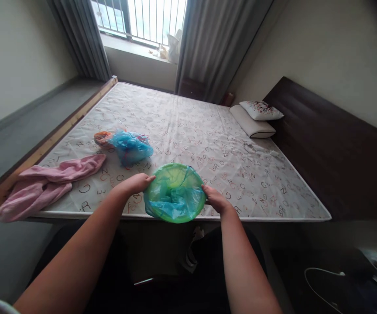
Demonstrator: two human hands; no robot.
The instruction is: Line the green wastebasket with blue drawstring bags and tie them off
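Note:
Between my two hands is a round green trash bin [168, 219], held at the near edge of the bed. A thin blue plastic bag [165, 209] lines it, folded over the rim and loose inside. My left hand [138, 182] grips the rim on the left, thumb on top. On the opposite side, my right hand [216, 198] is closed on the rim. Beyond my left hand, a crumpled bundle of blue plastic bags [131, 146] lies on the mattress, touching an orange plastic bag [103, 139].
A letter-patterned mattress [188, 126] spreads out ahead. A pink cloth [54, 183] drapes over its near left corner. Two pillows [254, 122] lie by the dark headboard [332, 144]. A white cable [319, 270] is at the lower right. Grey curtains [214, 39] flank the window.

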